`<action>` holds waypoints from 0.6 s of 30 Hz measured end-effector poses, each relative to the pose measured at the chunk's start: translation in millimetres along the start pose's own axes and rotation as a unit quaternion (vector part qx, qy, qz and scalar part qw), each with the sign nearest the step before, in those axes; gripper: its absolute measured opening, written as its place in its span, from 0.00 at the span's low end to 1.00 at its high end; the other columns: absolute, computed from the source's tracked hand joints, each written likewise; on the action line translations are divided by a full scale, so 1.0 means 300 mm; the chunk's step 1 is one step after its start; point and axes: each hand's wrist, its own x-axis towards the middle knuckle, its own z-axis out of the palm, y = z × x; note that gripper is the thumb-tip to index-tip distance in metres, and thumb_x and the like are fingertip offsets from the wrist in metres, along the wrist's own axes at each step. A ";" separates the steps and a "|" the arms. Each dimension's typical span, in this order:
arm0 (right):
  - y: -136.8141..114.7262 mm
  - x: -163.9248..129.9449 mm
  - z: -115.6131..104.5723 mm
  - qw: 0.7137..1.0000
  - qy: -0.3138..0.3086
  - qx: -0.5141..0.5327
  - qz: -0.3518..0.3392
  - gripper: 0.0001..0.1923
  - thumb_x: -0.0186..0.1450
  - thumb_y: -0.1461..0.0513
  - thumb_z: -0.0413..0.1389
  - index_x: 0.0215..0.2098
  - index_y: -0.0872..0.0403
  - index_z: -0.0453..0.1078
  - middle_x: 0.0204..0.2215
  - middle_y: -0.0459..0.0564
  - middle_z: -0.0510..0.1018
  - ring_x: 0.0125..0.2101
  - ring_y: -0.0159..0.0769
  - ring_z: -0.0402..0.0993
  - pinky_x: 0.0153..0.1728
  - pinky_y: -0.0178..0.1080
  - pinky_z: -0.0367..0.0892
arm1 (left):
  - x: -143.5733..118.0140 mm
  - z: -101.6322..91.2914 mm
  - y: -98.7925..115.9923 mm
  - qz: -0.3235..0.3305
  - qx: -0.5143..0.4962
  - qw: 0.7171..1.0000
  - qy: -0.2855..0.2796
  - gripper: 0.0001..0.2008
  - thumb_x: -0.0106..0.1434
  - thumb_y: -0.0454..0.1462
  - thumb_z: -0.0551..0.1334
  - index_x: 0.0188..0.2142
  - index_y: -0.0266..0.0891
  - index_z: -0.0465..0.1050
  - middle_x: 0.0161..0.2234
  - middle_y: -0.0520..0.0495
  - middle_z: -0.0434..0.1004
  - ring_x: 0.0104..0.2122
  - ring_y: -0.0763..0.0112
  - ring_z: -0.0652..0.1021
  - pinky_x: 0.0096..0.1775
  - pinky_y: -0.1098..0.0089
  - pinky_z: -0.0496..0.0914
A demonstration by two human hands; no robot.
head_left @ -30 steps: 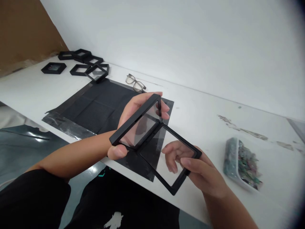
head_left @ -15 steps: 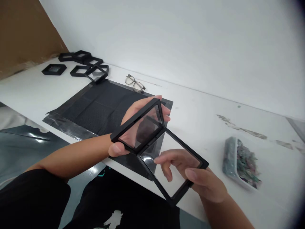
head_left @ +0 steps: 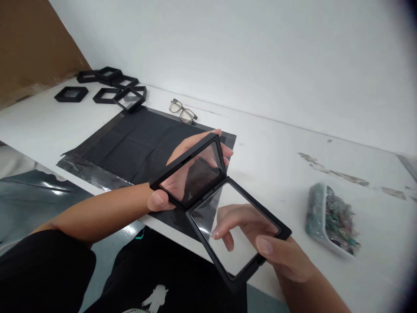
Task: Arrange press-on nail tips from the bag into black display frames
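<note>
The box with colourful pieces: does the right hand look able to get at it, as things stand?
Probably not just now, because the right hand is gripping one half of the open black frame. If it let go, the way seems free: nothing visible stands between it and the box.

The black clothing [head_left: 192, 274] has a short sleeve [head_left: 48, 274], white print [head_left: 157, 296] and teal mark [head_left: 140, 235].

We see a black frame [head_left: 206, 194], a finely lined black mat [head_left: 137, 145], a white table [head_left: 270, 161], mottled green-and-pink pieces [head_left: 341, 221], and black clothing [head_left: 195, 282] with a white print [head_left: 157, 296]
</note>
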 end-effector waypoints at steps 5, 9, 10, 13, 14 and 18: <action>0.018 0.003 -0.012 0.991 0.118 -0.066 0.002 0.15 0.71 0.55 0.53 0.40 0.50 0.81 0.25 0.47 0.73 0.29 0.34 0.68 0.32 0.40 0.61 | 0.022 -0.048 0.010 -0.102 0.069 0.987 -0.099 0.37 0.60 0.60 0.63 0.61 0.41 0.66 0.56 0.37 0.72 0.52 0.52 0.76 0.51 0.57 0.74; 0.046 0.012 -0.022 0.971 0.221 -0.092 -0.021 0.12 0.70 0.55 0.55 0.40 0.47 0.82 0.26 0.47 0.74 0.28 0.34 0.67 0.32 0.40 0.62 | 0.022 -0.054 -0.018 -0.136 0.159 0.972 -0.105 0.25 0.60 0.40 0.70 0.56 0.41 0.71 0.54 0.40 0.75 0.54 0.58 0.76 0.57 0.59 0.71; 0.051 0.015 -0.024 0.968 0.229 -0.098 -0.021 0.12 0.70 0.55 0.56 0.40 0.47 0.82 0.24 0.46 0.73 0.28 0.34 0.67 0.31 0.39 0.63 | 0.017 -0.050 -0.026 -0.165 0.149 0.971 -0.087 0.23 0.61 0.40 0.70 0.54 0.41 0.72 0.52 0.41 0.77 0.52 0.61 0.78 0.56 0.61 0.72; 0.061 0.023 -0.027 0.965 0.236 -0.112 -0.016 0.12 0.69 0.55 0.57 0.40 0.48 0.82 0.23 0.46 0.72 0.28 0.33 0.68 0.31 0.39 0.64 | 0.007 -0.039 -0.044 -0.265 0.114 0.956 -0.055 0.20 0.61 0.42 0.70 0.51 0.39 0.74 0.44 0.43 0.80 0.44 0.67 0.80 0.49 0.66 0.74; 0.064 0.025 -0.028 0.964 0.238 -0.113 -0.016 0.12 0.69 0.55 0.57 0.40 0.49 0.82 0.23 0.46 0.72 0.28 0.33 0.68 0.31 0.39 0.64 | 0.007 -0.038 -0.046 -0.287 0.107 0.951 -0.047 0.20 0.60 0.42 0.71 0.50 0.38 0.75 0.42 0.44 0.80 0.42 0.68 0.80 0.47 0.67 0.74; 0.071 0.032 -0.032 0.963 0.248 -0.108 -0.023 0.11 0.69 0.56 0.57 0.45 0.49 0.80 0.24 0.45 0.72 0.28 0.33 0.68 0.30 0.38 0.66 | 0.021 -0.031 -0.030 -0.309 0.064 0.949 -0.021 0.20 0.55 0.40 0.74 0.46 0.38 0.76 0.30 0.52 0.76 0.30 0.77 0.75 0.35 0.73 0.71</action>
